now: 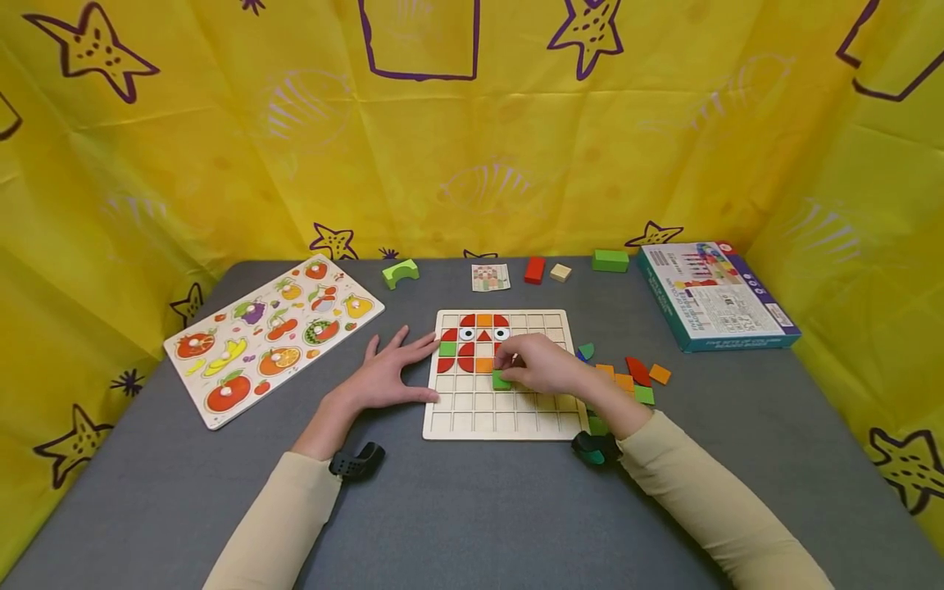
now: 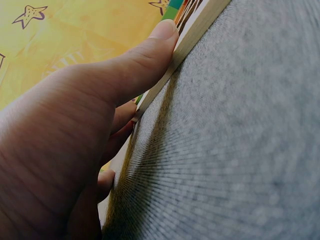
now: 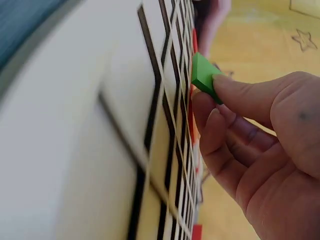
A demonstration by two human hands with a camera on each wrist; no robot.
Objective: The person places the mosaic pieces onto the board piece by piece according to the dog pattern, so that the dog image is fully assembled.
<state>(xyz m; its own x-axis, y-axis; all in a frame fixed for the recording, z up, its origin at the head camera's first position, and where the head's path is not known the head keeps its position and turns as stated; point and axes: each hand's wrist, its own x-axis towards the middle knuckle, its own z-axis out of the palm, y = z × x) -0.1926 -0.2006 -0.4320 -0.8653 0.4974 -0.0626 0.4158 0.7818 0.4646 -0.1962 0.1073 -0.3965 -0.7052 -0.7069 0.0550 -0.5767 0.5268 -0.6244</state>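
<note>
A wooden grid board point(image 1: 472, 416) lies on the table, its upper left cells filled with red, orange, white and green tiles and two eye tiles. My right hand point(image 1: 544, 364) pinches a green square tile point(image 1: 501, 381) between thumb and fingers, close over the grid below the orange tile. In the right wrist view the green tile point(image 3: 205, 77) is tilted, one corner toward the board. My left hand point(image 1: 385, 375) has its fingers spread at the board's left edge. In the left wrist view the thumb point(image 2: 162, 32) touches the board's side.
Loose orange tiles point(image 1: 660, 374), a red leaf-shaped tile point(image 1: 637, 371) and green tiles lie right of the board. A fruit puzzle point(image 1: 274, 340) lies left, a box point(image 1: 719, 295) right. Behind stand a green arch block point(image 1: 401, 274), a picture card point(image 1: 490, 277) and several blocks.
</note>
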